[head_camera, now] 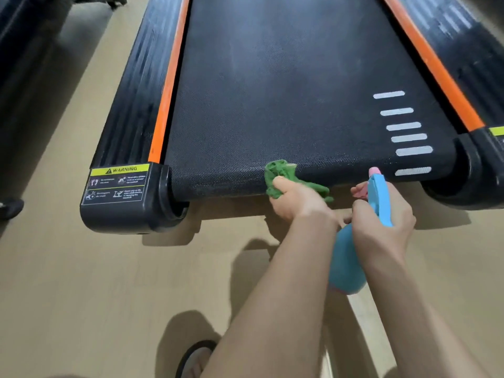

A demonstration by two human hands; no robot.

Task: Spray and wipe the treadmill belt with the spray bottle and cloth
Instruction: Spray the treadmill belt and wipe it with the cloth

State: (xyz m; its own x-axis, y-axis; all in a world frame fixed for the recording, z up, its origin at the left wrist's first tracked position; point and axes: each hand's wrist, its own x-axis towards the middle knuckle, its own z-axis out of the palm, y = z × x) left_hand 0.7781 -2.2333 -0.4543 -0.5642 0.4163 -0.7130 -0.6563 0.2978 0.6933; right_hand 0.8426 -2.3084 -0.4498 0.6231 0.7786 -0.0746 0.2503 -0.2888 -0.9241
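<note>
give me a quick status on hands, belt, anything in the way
Left hand grips green cloth at belt rear edge. Right hand holds spray bottle. Nothing blocking.

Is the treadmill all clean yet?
Not yet. No finished part shows clearly. The left hand grips the green cloth against the near end of the treadmill belt, and the right hand holds the blue spray bottle aimed there. The long stretch further up appears still unwiped.

Matt woven belt [286,110] — soft cloth [283,173]
</note>
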